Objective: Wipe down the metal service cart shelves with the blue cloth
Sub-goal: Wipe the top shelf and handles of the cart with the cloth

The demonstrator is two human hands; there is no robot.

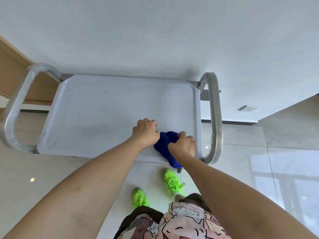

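Step in hand: gathering the bunched blue cloth [166,144] at the near right corner of the top shelf [103,114] of the grey metal service cart, before wiping.
Left hand [145,131]: grip curled, fingers closed on the cloth's left edge; knuckles rest on the shelf.
Right hand [183,144]: grip pinching the cloth's right side from above.
Cloth position: lying on the shelf between both hands, one end hanging over the near edge.
Shelf condition: a patch of water droplets [169,107] sits just beyond the hands, near the right handle [214,118]; the rest looks dull and dry.
Advice: flatten the cloth into a pad, press evenly, sweep through the droplets first, then work leftward in overlapping passes, reaching the raised rim.
Risk: the hanging end may drag the cloth off.
Lower shelves: not visible.
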